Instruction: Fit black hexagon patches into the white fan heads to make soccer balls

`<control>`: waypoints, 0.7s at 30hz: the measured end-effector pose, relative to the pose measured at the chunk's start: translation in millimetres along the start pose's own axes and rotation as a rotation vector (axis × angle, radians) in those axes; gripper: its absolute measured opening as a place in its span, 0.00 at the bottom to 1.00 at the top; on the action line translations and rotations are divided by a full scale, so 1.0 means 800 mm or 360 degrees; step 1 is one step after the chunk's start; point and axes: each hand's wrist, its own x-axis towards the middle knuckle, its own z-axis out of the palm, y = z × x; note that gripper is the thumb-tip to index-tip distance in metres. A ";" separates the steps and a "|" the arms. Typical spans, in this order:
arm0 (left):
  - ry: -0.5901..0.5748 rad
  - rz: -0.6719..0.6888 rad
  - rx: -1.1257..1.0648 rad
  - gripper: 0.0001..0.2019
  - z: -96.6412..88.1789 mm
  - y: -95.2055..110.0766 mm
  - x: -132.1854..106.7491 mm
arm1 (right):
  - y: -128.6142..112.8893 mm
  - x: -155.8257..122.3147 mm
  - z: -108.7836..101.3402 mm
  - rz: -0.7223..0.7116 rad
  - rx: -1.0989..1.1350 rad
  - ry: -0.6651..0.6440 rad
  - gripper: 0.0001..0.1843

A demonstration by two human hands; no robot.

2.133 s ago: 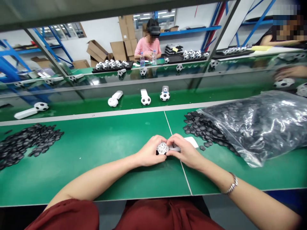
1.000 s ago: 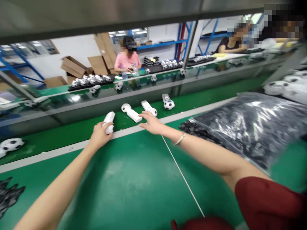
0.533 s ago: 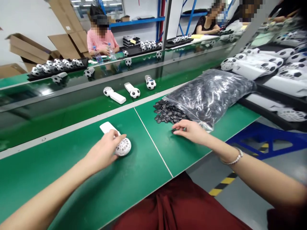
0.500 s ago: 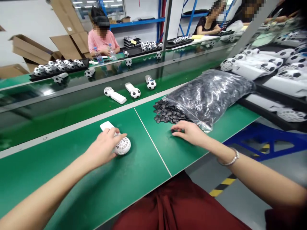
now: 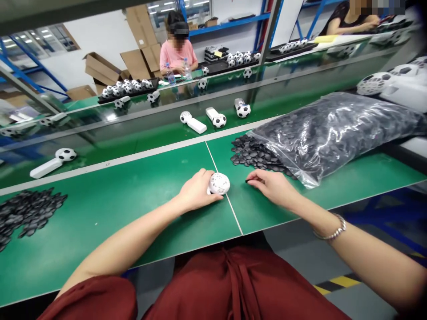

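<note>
My left hand (image 5: 196, 192) is closed round a white handheld fan (image 5: 218, 183) whose round grille head faces up on the green table (image 5: 126, 200). My right hand (image 5: 271, 186) rests on the table just right of it, fingertips pinching a small black piece (image 5: 248, 181). Loose black pieces (image 5: 253, 153) lie just beyond that hand, spilled from a clear plastic bag (image 5: 333, 129) full of them.
Another heap of black pieces (image 5: 26, 211) lies at the far left. Beyond the table runs a green conveyor belt (image 5: 133, 138) carrying football-patterned fans (image 5: 218, 119) and a white fan (image 5: 192, 122). Other people sit across the line. White fans (image 5: 387, 82) are stacked at the right.
My left hand has drawn the white fan to the right, close to the table seam. My right hand stays by the spilled black pieces. The view has swung back to the left.
</note>
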 end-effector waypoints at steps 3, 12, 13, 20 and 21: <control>-0.0036 -0.0073 -0.0040 0.43 0.006 0.008 0.002 | -0.029 -0.004 0.012 -0.0009 0.0506 -0.0024 0.07; 0.0004 0.0090 -0.0273 0.39 0.009 0.002 0.000 | -0.064 -0.006 0.035 -0.0291 0.0414 0.0122 0.03; 0.0013 0.0120 -0.0311 0.37 0.009 0.000 -0.001 | -0.065 -0.006 0.036 -0.0286 0.0415 0.0133 0.03; 0.0056 0.0152 -0.0470 0.31 0.010 -0.006 0.004 | -0.065 -0.003 0.040 -0.0056 0.0481 0.0190 0.05; 0.0055 0.0138 -0.0497 0.32 0.010 -0.006 0.005 | -0.064 -0.002 0.040 0.0017 0.0532 0.0188 0.06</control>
